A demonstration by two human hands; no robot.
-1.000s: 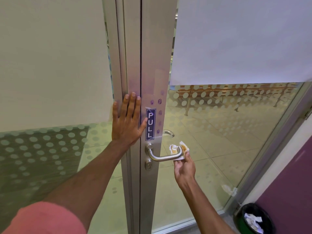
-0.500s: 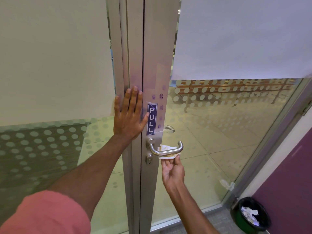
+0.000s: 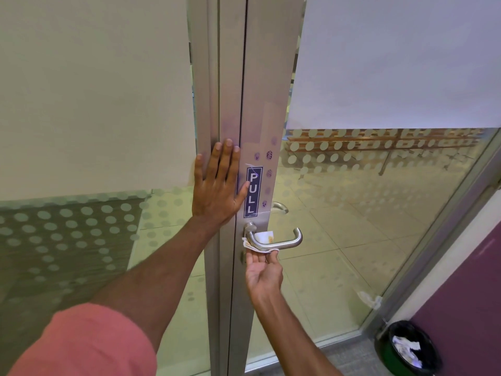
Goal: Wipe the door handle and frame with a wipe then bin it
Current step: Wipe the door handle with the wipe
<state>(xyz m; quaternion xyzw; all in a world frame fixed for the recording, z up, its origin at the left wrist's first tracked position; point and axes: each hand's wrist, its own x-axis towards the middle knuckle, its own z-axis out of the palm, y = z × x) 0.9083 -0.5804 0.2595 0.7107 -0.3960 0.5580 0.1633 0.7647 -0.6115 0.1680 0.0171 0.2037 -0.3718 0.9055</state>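
Note:
A silver lever door handle (image 3: 284, 243) sticks out from the brushed metal door frame (image 3: 264, 90), just below a blue PULL sticker (image 3: 253, 191). My right hand (image 3: 263, 272) reaches up from underneath and presses a white wipe (image 3: 260, 241) with an orange stain against the handle's inner end, near the frame. The wipe wraps behind and under the bar. My left hand (image 3: 218, 185) lies flat with fingers spread on the frame, left of the sticker.
A black bin (image 3: 408, 348) with a green base and crumpled paper inside stands on the floor at the lower right, beside a purple wall (image 3: 466, 299). Glass panels with frosted dots flank the frame. A scrap of white paper (image 3: 370, 299) lies by the glass's bottom edge.
My right hand has slid the wipe leftward along the handle, from its free end to the part next to the frame. My left hand has stayed flat on the frame.

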